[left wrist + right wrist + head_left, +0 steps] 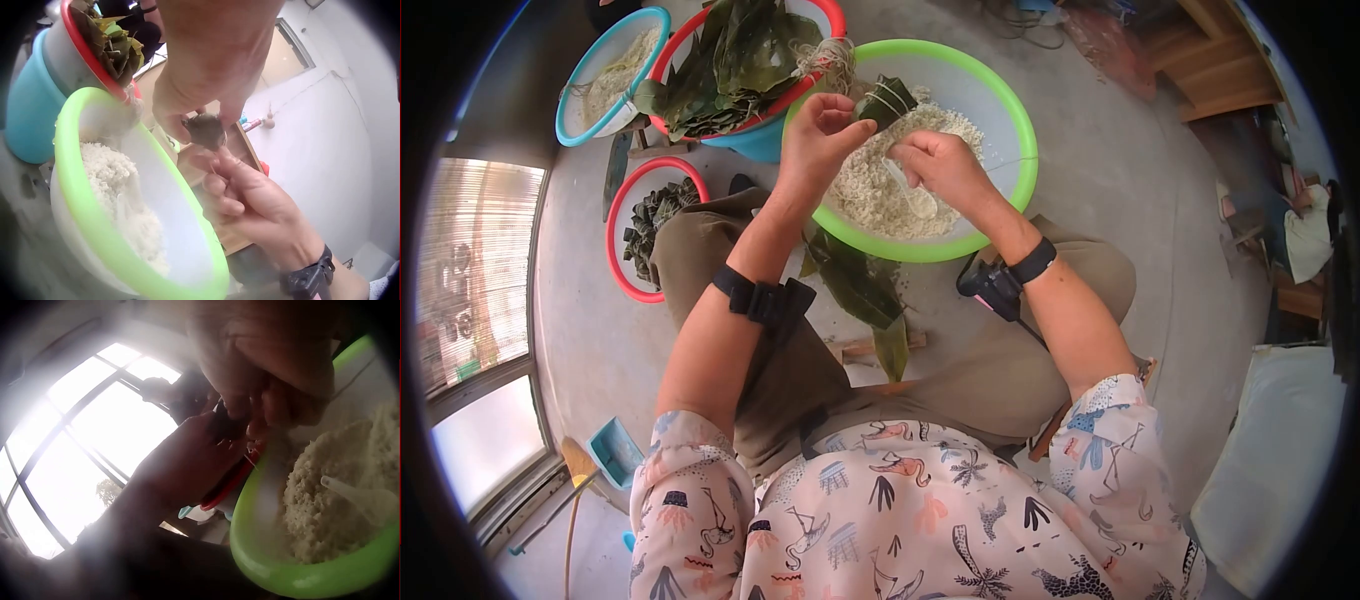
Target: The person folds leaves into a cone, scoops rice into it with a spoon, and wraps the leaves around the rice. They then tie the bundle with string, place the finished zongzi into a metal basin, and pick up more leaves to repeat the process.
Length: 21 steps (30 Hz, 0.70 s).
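Note:
Over the green-rimmed basin (1028, 165), my left hand (815, 150) grips a leaf-wrapped rice dumpling (887, 103) bound with pale string. My right hand (948, 170) is close beside the dumpling, thumb and fingers pinched on a thin strand of the string. In the left wrist view the dumpling (206, 130) shows between the fingers of one hand, with the right hand (250, 200) just below. White rice (865, 190) fills part of the basin. A clear plastic spoon (356, 497) rests on that rice, partly behind my right hand in the head view.
A red-rimmed tub (837, 15) of dark leaves (745, 60) has a bundle of string (828, 62) at its edge. Wrapped dumplings (658, 215) fill a smaller red-rimmed basin (613, 240). Another basin (565, 110) is blue-rimmed. Loose leaves (855, 280) lie between the person's knees.

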Motion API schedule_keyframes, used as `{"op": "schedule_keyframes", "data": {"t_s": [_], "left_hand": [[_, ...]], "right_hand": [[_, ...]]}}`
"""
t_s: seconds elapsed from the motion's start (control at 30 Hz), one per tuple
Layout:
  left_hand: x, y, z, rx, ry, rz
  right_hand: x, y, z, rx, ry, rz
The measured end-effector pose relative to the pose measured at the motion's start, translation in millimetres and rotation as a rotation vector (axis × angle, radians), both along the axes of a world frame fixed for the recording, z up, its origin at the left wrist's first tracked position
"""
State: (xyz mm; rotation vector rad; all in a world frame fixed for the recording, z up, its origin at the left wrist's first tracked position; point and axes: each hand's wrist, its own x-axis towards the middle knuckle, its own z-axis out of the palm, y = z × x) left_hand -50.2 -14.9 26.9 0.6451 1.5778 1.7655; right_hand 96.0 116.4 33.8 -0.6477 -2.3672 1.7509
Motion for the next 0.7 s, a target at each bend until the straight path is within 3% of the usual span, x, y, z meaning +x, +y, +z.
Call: {"op": "schedule_keyframes", "data": {"t_s": [0.03,0.07,0.1,0.13,0.2,0.33,0.47,0.5,0.53,0.57,0.6,0.67,0.7], "left_hand": [[-4,-1,2,-0.134,0.235,0.034],[-6,-2,4,-0.269,0.469,0.069],[-2,-3,5,-0.241,0.543,0.093],[-1,-3,5,-0.243,0.542,0.096],[4,-4,3,-0.239,0.821,-0.012],[14,-5,3,-0.188,0.923,-0.175],[22,-3,12,-0.135,0.92,-0.319],[24,-3,13,-0.134,0.918,-0.322],[26,-3,13,-0.08,0.736,-0.361],[27,-2,14,-0.027,0.553,-0.397],[27,-2,16,-0.026,0.551,-0.399],[24,-4,22,0.055,0.089,-0.491],[22,-5,22,0.099,-0.026,-0.481]], "right_hand": [[2,-2,3,-0.001,-0.001,0.001],[6,-5,8,0.206,0.061,0.02],[7,-6,15,0.412,0.124,0.04],[6,-5,20,0.41,0.124,0.044],[6,-3,29,0.518,0.207,0.107],[5,7,39,0.619,0.217,0.151],[1,27,38,0.509,0.17,0.163],[0,34,37,0.441,0.139,0.152],[-2,41,34,0.441,0.136,0.149],[-3,48,29,0.226,0.1,0.186],[-3,51,28,0.011,0.064,0.222],[-1,54,29,-0.065,0.047,0.237],[-1,53,27,-0.287,0.065,0.203]]}}
